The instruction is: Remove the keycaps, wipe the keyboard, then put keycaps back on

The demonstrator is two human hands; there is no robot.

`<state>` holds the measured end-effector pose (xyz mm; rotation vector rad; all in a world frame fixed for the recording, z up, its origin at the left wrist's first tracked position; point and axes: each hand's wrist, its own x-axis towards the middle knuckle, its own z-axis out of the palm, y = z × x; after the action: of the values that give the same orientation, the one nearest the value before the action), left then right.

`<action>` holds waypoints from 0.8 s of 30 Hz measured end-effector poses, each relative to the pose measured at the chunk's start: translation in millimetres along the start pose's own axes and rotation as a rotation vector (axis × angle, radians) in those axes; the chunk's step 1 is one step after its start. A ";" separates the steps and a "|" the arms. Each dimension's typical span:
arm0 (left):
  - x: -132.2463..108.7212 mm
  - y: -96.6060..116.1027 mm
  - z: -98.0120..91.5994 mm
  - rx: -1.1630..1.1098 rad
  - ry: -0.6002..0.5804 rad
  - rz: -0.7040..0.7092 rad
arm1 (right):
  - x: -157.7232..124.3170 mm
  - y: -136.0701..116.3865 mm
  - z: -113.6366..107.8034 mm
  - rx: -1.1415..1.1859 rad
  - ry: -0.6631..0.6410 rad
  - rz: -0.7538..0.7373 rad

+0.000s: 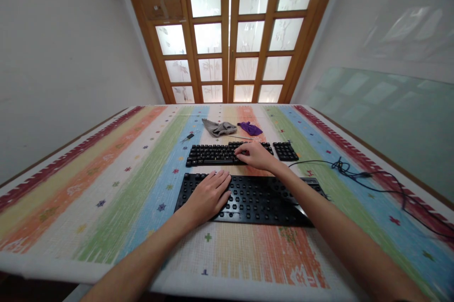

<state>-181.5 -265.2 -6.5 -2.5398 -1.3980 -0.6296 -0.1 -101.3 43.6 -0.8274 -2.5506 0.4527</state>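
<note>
The left hand [209, 193] lies flat, fingers near together, on the long black plastic keyboard base [260, 207]. Just beyond, parallel, run rows of square black keycaps [213, 153], the right hand [253, 154] curled over their middle; whether it pinches one cannot be told.

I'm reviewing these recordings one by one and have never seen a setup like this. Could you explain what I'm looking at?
There is no machine here: these are a person's own bare hands, seen in one picture from a camera worn on the head, looking forward and down. On the striped tablecloth lies a black keyboard, most of its keycaps off. The left hand rests flat on its left part. Beyond it, loose keycaps sit in rows, and the right hand reaches over them, fingers pinched; whether it holds one is unclear. Farther back lie a grey cloth and a purple cloth; a black cable runs off right.
</note>
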 end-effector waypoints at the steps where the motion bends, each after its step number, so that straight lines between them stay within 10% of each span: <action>1: 0.2 0.5 -0.6 0.003 -0.010 0.000 | 4.5 4.1 -0.9 -0.023 0.016 0.022; 24: 4.9 2.0 -4.4 -0.051 -0.113 -0.071 | 75.7 57.2 10.0 -0.238 -0.129 -0.004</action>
<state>-178.8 -264.1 -0.3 -2.6124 -1.5340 -0.5481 -33.2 -12.5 32.6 -0.9020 -2.7632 0.2084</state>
